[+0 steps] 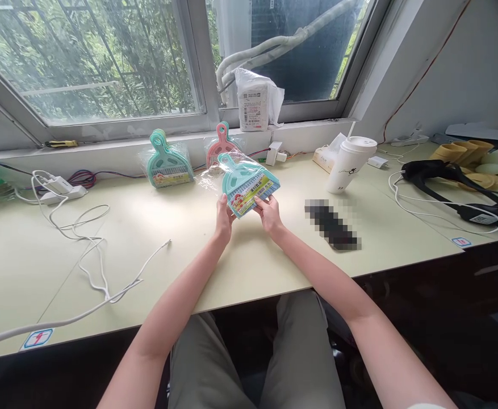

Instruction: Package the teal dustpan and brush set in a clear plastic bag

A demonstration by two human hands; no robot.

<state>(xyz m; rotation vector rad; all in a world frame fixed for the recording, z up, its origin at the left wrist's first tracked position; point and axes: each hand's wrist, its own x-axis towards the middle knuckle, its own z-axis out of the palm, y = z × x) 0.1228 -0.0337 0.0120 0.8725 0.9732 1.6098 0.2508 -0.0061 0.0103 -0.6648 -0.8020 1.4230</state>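
A teal mini dustpan and brush set (249, 182) in clear plastic wrap is held above the table, tilted, with its label facing me. My left hand (225, 218) grips its lower left corner. On its lower right edge, my right hand (269, 215) is closed with the thumb over the front. Behind, a teal dustpan pack (167, 165) leans against the sill to the left. A pink dustpan pack (222, 145) stands at the sill, partly hidden by the held set.
White cables (99, 250) and a power strip (63, 193) lie at the left. To the right are a white cup (350, 165), a tissue pack (327, 154), a blurred dark object (334, 226) and a black headset (457, 190). A wrapped package (255, 105) stands on the sill.
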